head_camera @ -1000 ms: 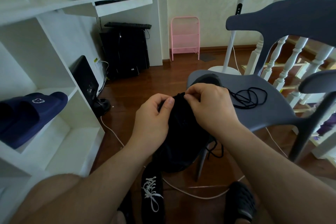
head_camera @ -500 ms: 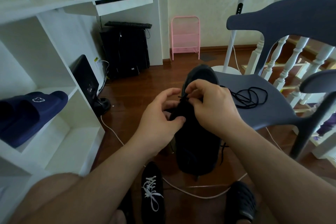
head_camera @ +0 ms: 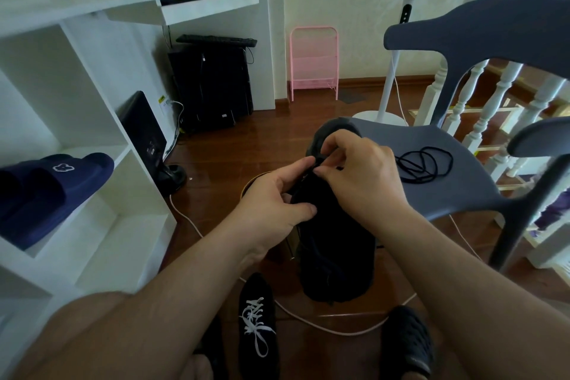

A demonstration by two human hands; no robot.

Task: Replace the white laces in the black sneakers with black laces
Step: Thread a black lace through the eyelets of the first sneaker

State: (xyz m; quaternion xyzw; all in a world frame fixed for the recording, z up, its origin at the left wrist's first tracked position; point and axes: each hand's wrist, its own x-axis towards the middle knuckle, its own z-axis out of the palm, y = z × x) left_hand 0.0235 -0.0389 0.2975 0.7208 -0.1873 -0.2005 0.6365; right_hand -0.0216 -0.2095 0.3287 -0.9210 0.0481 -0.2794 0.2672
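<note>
A black sneaker [head_camera: 336, 244] is held up between both hands, toe pointing away from the person, its front end lying against the near edge of the grey chair [head_camera: 431, 170] seat. The right hand [head_camera: 364, 182] sits over the upper part of the sneaker, its fingers curled and its fingertips [head_camera: 324, 170] pinching something thin and dark at the eyelet area; whether that is the end of a black lace cannot be made out against the dark upper. The left hand [head_camera: 274, 203] grips the sneaker's left side, thumb pressed across the upper and index finger stretched toward the right hand's fingertips, almost touching them. To the right of the right hand, a loose coil of black lace [head_camera: 425, 163] lies on the chair seat, apart from both hands. Below the left wrist, on the wooden floor [head_camera: 222, 163], stands a second black sneaker [head_camera: 259, 324] with white laces [head_camera: 256, 324] threaded and tied in a bow. A white cable [head_camera: 339, 327] runs across the floor beneath the held sneaker. Below the right forearm a foot in a black clog [head_camera: 407, 345] rests on the floor. Well to the left of the left hand, a white shelf unit [head_camera: 92, 225] holds a navy slipper [head_camera: 46, 191]. Beyond the hands stand a pink rack [head_camera: 314, 62] against the wall, a white fan stand [head_camera: 391, 92] and white balusters [head_camera: 481, 108] behind the chair.
</note>
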